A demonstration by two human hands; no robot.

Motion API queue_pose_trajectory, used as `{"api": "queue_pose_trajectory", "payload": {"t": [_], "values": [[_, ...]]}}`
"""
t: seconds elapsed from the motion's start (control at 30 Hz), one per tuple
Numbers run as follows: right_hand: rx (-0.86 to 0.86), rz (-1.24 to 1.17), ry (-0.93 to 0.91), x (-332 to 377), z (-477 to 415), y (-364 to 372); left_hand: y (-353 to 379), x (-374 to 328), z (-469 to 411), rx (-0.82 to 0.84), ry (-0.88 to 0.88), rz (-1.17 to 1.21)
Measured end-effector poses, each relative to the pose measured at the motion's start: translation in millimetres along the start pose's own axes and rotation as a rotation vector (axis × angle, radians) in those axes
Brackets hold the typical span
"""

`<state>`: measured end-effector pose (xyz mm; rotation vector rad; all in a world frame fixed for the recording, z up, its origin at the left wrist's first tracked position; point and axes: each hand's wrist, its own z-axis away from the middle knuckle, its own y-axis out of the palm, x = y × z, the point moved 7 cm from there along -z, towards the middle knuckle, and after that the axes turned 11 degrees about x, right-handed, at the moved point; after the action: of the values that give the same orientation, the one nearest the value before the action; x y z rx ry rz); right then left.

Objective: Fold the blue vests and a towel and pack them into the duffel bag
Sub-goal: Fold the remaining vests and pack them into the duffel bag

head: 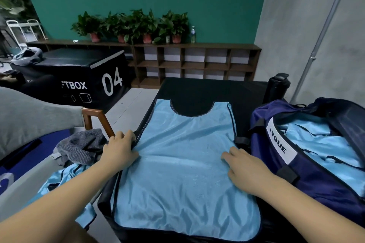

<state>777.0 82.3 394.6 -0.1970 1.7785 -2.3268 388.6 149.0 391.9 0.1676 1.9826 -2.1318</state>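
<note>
Blue vest (183,163) is held at its left edge by the curled fingers of the left hand (120,150). The right hand (245,167) lies on it, fingers straight. It lies flat on the black table (197,89), with the duffel bag (308,179) just right. It looks light, soft and slippery, so hold the side edges.

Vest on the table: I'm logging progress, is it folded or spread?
Spread: the vest lies flat, neckline and both sides showing, unfolded.
</note>
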Motion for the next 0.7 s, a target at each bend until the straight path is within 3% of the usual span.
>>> {"api": "queue_pose_trajectory", "payload": {"t": [0.17, 0.4, 0.53, 0.7], "values": [[-0.041, -0.127, -0.017, 0, -31, -52, -5, -42, -24, -0.040, 0.082, 0.095], [0.098, -0.072, 0.082, -24, -133, -125, 21, -98, -60, 0.052, 0.199, 0.053], [0.112, 0.007, 0.174, -55, -185, -138, 28, -102, -71, 0.044, 0.220, 0.011], [0.077, -0.079, 0.230, -97, -243, -129, 36, -97, -82, 0.077, 0.252, 0.115]]}}
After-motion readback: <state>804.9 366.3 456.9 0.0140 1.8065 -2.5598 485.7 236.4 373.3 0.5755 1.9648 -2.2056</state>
